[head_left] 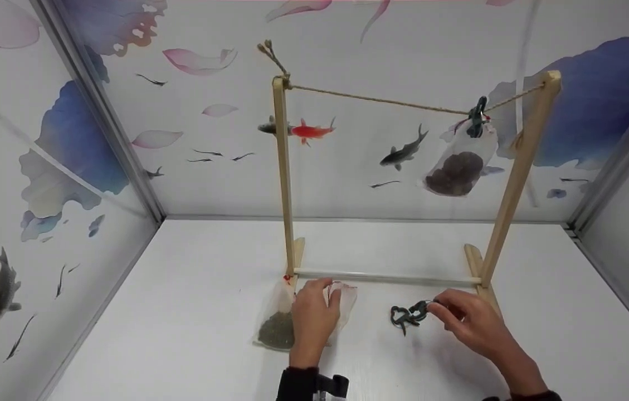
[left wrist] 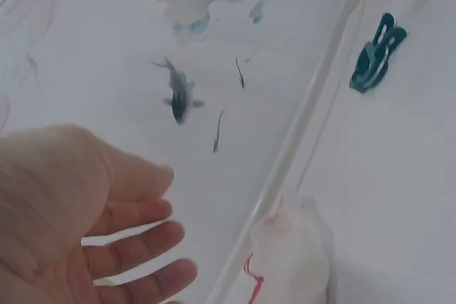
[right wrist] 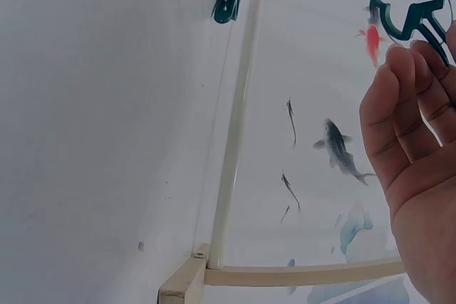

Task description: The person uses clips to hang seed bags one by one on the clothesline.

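My right hand [head_left: 473, 323] pinches a dark green spring clip [right wrist: 420, 5] above the table. Another dark green clip [left wrist: 377, 55] lies on the white surface. My left hand [head_left: 314, 312] has relaxed fingers with nothing between them, as the left wrist view shows. Beside it sits a sheer drawstring bag [head_left: 276, 331] with green contents and a red cord. A second pale bag [head_left: 346, 295] is partly hidden behind that hand. Another sheer bag [head_left: 456, 172], with dark brown pieces inside, hangs by a dark clip [head_left: 478, 118] from the twine [head_left: 375, 101].
The twine runs between two wooden posts [head_left: 282, 178] of a stand. A pale rod [head_left: 386, 275] joins the posts near the base. Panels with painted fish and petals [head_left: 200, 61] enclose the white table [head_left: 191, 312] at the back and sides.
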Demonstrator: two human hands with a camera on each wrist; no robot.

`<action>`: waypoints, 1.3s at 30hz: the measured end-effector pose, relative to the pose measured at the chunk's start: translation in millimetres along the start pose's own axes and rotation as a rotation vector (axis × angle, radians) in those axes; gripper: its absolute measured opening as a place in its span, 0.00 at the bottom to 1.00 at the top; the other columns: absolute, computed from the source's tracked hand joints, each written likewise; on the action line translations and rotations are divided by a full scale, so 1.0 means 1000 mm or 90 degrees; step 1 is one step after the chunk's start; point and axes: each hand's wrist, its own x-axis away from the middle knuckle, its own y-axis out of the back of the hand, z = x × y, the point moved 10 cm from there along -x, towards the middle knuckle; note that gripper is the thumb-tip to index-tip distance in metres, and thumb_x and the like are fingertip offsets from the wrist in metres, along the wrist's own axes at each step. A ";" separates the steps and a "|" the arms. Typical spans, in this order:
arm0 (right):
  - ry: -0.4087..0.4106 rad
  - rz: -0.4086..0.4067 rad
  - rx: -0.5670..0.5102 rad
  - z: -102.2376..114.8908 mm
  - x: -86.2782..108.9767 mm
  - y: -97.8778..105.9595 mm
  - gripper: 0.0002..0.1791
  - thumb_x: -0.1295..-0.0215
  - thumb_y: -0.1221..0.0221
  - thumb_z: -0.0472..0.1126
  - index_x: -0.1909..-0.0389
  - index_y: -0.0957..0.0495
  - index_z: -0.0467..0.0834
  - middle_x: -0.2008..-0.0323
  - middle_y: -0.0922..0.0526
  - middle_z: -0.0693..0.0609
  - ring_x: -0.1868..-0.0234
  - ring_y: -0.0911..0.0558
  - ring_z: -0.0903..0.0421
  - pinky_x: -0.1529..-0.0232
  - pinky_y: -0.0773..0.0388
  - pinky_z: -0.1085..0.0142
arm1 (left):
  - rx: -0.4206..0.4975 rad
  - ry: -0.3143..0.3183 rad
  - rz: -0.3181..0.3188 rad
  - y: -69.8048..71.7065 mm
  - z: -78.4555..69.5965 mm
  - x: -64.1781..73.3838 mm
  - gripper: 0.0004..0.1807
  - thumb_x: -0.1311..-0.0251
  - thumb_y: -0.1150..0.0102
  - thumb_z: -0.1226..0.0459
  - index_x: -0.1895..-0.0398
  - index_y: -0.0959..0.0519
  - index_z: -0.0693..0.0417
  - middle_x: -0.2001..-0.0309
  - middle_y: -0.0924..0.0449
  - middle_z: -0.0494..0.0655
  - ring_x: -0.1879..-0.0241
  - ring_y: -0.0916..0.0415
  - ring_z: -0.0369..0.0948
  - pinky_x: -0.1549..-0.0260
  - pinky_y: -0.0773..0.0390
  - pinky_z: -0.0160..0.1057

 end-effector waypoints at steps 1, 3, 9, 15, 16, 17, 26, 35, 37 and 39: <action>0.001 0.001 0.001 0.000 0.000 0.000 0.07 0.32 0.34 0.38 0.67 0.18 0.54 0.76 0.23 0.62 0.80 0.24 0.66 0.80 0.25 0.69 | -0.035 0.020 -0.017 0.003 0.007 0.000 0.12 0.41 0.30 0.63 0.56 0.14 0.60 0.61 0.15 0.54 0.60 0.17 0.53 0.61 0.20 0.52; 0.004 0.002 0.004 0.001 0.000 0.000 0.08 0.32 0.35 0.38 0.67 0.18 0.56 0.77 0.23 0.61 0.80 0.25 0.66 0.80 0.25 0.69 | -0.085 0.054 -0.018 0.004 0.018 0.002 0.14 0.46 0.27 0.62 0.58 0.14 0.59 0.62 0.14 0.55 0.60 0.17 0.55 0.62 0.21 0.55; 0.020 -0.005 -0.003 0.002 -0.001 0.001 0.11 0.32 0.34 0.36 0.67 0.18 0.58 0.78 0.24 0.62 0.81 0.25 0.67 0.81 0.27 0.71 | -0.107 0.072 0.017 -0.007 0.031 0.005 0.16 0.54 0.22 0.63 0.61 0.13 0.61 0.64 0.14 0.56 0.61 0.18 0.55 0.61 0.21 0.51; 0.019 -0.005 -0.001 0.002 -0.002 0.000 0.11 0.32 0.34 0.37 0.68 0.18 0.59 0.78 0.25 0.64 0.81 0.25 0.67 0.82 0.27 0.71 | -0.111 0.075 0.018 -0.013 0.033 0.009 0.09 0.55 0.21 0.65 0.73 0.15 0.55 0.72 0.18 0.49 0.64 0.21 0.50 0.63 0.24 0.47; 0.019 -0.004 0.001 0.001 -0.002 -0.001 0.11 0.32 0.34 0.38 0.68 0.18 0.59 0.78 0.25 0.65 0.81 0.25 0.67 0.82 0.27 0.71 | -0.113 0.077 0.019 -0.013 0.032 0.009 0.08 0.55 0.22 0.65 0.75 0.15 0.54 0.72 0.19 0.48 0.64 0.22 0.50 0.63 0.24 0.47; 0.019 -0.003 0.002 0.001 -0.002 -0.001 0.11 0.32 0.34 0.38 0.68 0.18 0.59 0.78 0.25 0.65 0.81 0.25 0.67 0.82 0.27 0.71 | -0.116 0.077 0.020 -0.014 0.032 0.010 0.08 0.55 0.22 0.65 0.77 0.15 0.53 0.73 0.19 0.47 0.65 0.22 0.50 0.63 0.24 0.47; 0.036 -0.004 -0.003 0.003 -0.001 -0.001 0.12 0.32 0.34 0.36 0.67 0.19 0.60 0.79 0.25 0.64 0.81 0.26 0.67 0.82 0.28 0.73 | -0.143 0.049 0.035 -0.016 0.024 0.012 0.11 0.53 0.25 0.65 0.86 0.18 0.50 0.72 0.23 0.47 0.64 0.27 0.49 0.64 0.27 0.47; 0.046 0.000 -0.003 0.004 -0.001 -0.003 0.13 0.33 0.34 0.36 0.68 0.19 0.60 0.78 0.25 0.65 0.81 0.26 0.68 0.82 0.29 0.74 | -0.126 0.060 0.095 -0.022 0.024 0.013 0.14 0.47 0.26 0.58 0.85 0.17 0.51 0.70 0.23 0.47 0.61 0.28 0.49 0.60 0.29 0.47; 0.046 0.002 -0.003 0.004 -0.001 -0.003 0.12 0.33 0.34 0.36 0.68 0.19 0.59 0.78 0.26 0.65 0.81 0.26 0.68 0.82 0.29 0.73 | -0.127 0.049 0.086 -0.021 0.022 0.013 0.14 0.48 0.26 0.58 0.86 0.17 0.50 0.69 0.22 0.48 0.61 0.28 0.50 0.60 0.28 0.47; 0.044 0.004 -0.003 0.004 -0.001 -0.004 0.12 0.33 0.34 0.36 0.68 0.20 0.59 0.79 0.26 0.65 0.81 0.27 0.68 0.82 0.29 0.73 | -0.131 0.039 0.078 -0.021 0.022 0.014 0.12 0.49 0.26 0.59 0.84 0.16 0.50 0.67 0.21 0.49 0.60 0.27 0.50 0.60 0.28 0.48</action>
